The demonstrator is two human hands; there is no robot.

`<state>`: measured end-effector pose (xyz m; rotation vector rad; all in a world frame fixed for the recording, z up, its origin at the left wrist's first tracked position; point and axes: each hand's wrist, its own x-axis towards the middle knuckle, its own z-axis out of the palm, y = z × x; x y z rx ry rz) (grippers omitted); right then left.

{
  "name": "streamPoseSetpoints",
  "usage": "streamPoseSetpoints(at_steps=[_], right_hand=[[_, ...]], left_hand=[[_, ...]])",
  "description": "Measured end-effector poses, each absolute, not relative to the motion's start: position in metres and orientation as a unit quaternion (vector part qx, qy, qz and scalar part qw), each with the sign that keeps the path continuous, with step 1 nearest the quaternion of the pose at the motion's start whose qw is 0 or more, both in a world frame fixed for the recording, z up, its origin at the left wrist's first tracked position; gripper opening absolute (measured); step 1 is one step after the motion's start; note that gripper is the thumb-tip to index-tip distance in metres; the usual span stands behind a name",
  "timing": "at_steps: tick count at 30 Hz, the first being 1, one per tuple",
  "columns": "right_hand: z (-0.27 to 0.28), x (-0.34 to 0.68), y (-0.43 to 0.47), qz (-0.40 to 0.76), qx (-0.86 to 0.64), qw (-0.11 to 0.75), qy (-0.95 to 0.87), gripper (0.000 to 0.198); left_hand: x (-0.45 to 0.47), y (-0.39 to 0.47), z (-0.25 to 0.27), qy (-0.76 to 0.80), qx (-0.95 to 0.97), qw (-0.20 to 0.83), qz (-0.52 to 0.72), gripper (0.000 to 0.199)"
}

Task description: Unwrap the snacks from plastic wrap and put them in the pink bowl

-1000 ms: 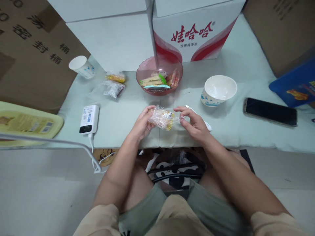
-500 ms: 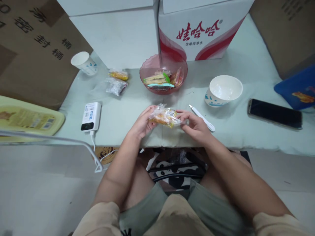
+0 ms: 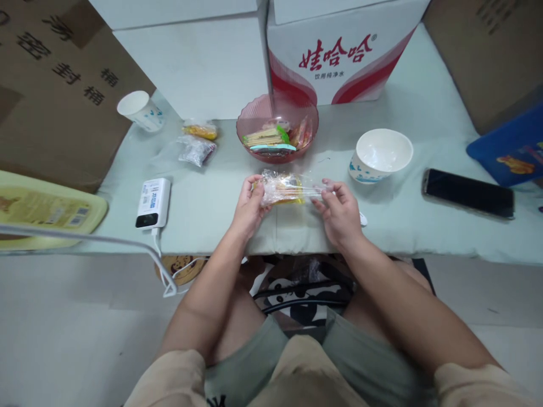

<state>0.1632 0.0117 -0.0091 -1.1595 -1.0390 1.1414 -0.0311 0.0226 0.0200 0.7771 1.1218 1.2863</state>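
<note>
Head camera view shows a person seated at a cloth-covered tabletop, both bare hands meeting at a plastic-wrapped packet with yellow on it. The packet is held up between the two hands, over the near part of the tabletop and in front of the pink bowl. The left hand pinches the packet's left end, thumb on the near face and fingers curled around behind. The right hand nips the clear wrapping at the other end between thumb and fingertips, and the film is drawn out in taut strands between that grip and the packet's body. The end of a white tool peeks out beside the right hand, the rest hidden. Small packets lie in the bowl, which stands in front of a white carton with red lettering. To the right are a paper cup and a dark-screened phone; to the left, two small packages lie together, with a white power bank nearer the edge, a white cable plugged into it.
</note>
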Motion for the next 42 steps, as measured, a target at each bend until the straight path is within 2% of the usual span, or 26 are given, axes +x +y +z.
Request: streamPoseSetpoints(at_steps=[2, 4, 7, 9, 11, 15, 18, 20, 26, 31, 36, 42], right_hand=[[-0.013, 0.162, 0.012, 0.568, -0.465, 0.568, -0.372, 0.037], [-0.014, 0.158, 0.012, 0.621, -0.449, 0.553, -0.327, 0.054], [-0.014, 0.153, 0.012, 0.635, -0.46, 0.547, -0.293, 0.07], [-0.015, 0.151, 0.015, 0.608, -0.471, 0.569, -0.291, 0.068], [-0.016, 0.151, 0.018, 0.568, -0.476, 0.6, -0.3, 0.064], [-0.013, 0.149, 0.017, 0.495, -0.481, 0.629, -0.357, 0.046], [-0.002, 0.148, 0.007, 0.425, -0.487, 0.613, -0.454, 0.025], [0.005, 0.147, 0.0, 0.355, -0.478, 0.589, -0.546, 0.02], [0.007, 0.145, -0.005, 0.159, -0.465, 0.45, -0.745, 0.044], [0.0, 0.145, -0.003, 0.148, -0.475, 0.37, -0.784, 0.053], [-0.001, 0.144, -0.004, 0.118, -0.488, 0.374, -0.78, 0.048], [-0.003, 0.144, -0.001, 0.102, -0.49, 0.374, -0.781, 0.053]], left_hand=[[-0.031, 0.023, 0.019, 0.474, 0.337, 0.59, 0.561, 0.054], [-0.031, 0.021, 0.018, 0.469, 0.342, 0.595, 0.556, 0.059], [-0.032, 0.018, 0.015, 0.452, 0.367, 0.616, 0.531, 0.072], [-0.032, 0.016, 0.013, 0.442, 0.403, 0.623, 0.504, 0.081], [-0.03, 0.015, 0.013, 0.448, 0.439, 0.61, 0.484, 0.081], [-0.021, 0.012, 0.015, 0.498, 0.493, 0.531, 0.477, 0.056], [-0.012, 0.009, 0.018, 0.529, 0.515, 0.492, 0.462, 0.048], [-0.005, 0.006, 0.018, 0.543, 0.512, 0.48, 0.462, 0.046], [0.003, 0.003, 0.014, 0.524, 0.473, 0.491, 0.51, 0.043], [-0.003, 0.005, 0.009, 0.53, 0.44, 0.513, 0.512, 0.05], [-0.009, 0.004, 0.013, 0.485, 0.413, 0.592, 0.494, 0.055], [-0.015, 0.004, 0.019, 0.422, 0.311, 0.71, 0.471, 0.058]])
